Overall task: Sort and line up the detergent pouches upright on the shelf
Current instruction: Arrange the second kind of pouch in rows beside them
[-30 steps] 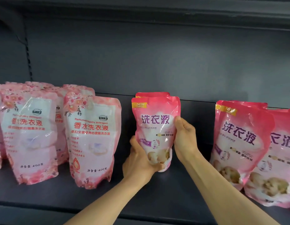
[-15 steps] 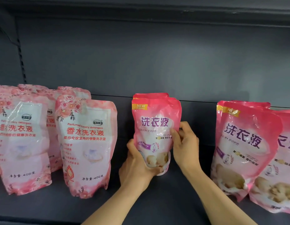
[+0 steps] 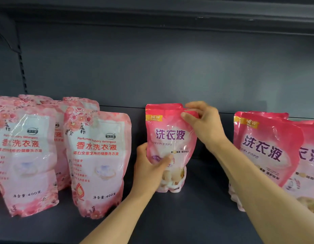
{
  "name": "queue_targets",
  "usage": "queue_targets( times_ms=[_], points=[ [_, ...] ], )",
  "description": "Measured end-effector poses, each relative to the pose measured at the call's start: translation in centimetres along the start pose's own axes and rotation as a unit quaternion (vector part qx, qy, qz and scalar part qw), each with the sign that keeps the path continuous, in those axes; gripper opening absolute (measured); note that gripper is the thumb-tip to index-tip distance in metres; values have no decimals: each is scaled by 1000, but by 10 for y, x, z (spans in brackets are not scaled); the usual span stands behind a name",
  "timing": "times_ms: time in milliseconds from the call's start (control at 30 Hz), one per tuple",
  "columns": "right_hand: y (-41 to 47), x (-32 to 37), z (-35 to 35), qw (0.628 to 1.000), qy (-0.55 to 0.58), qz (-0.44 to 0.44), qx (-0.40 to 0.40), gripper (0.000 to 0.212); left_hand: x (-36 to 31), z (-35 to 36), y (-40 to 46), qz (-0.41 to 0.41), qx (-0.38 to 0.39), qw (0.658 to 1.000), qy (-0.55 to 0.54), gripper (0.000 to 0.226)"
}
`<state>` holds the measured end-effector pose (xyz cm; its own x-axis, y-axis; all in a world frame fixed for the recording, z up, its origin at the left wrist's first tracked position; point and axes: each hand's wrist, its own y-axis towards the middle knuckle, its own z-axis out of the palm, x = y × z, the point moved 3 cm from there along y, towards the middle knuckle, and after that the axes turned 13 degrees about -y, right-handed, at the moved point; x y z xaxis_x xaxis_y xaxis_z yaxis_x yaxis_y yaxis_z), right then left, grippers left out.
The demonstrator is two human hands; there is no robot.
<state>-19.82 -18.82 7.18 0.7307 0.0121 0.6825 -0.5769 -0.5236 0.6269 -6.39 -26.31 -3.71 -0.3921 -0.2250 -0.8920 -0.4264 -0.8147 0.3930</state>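
Right hand (image 3: 203, 124): has moved from the middle pouch's (image 3: 170, 143) right side up to its top corner, pinching it.
Left hand (image 3: 149, 166): still grasps its lower left.
Middle pouch: upright, mid-shelf (image 3: 196, 217), unmoved.

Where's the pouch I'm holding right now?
The held pouch stands mid-shelf in the head view, between the floral pouches and the pink pair, left hand low, right hand pinching its top.

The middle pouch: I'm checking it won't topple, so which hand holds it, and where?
Both. The left hand grips the middle pouch at its lower left side; the right hand pinches its top right corner.
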Motion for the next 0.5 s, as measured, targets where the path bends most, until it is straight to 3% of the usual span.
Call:
queue_targets(
  times_ms=[67, 133, 367, 500],
  points=[
    [10, 9, 1, 996, -65, -5, 61, 14, -8, 3, 12, -4, -23, 999, -46, 34],
    [13, 14, 1, 992, -95, -13, 78, 21, -14, 6, 24, -14, -45, 997, -65, 20],
    [9, 7, 1, 997, -81, -6, 18, 7, -15, 5, 28, -2, -125, 992, -35, 13],
    [6, 8, 0, 998, -47, -17, 28, 13, -17, 5, 26, 2, -133, 990, -41, 17]
  ],
)
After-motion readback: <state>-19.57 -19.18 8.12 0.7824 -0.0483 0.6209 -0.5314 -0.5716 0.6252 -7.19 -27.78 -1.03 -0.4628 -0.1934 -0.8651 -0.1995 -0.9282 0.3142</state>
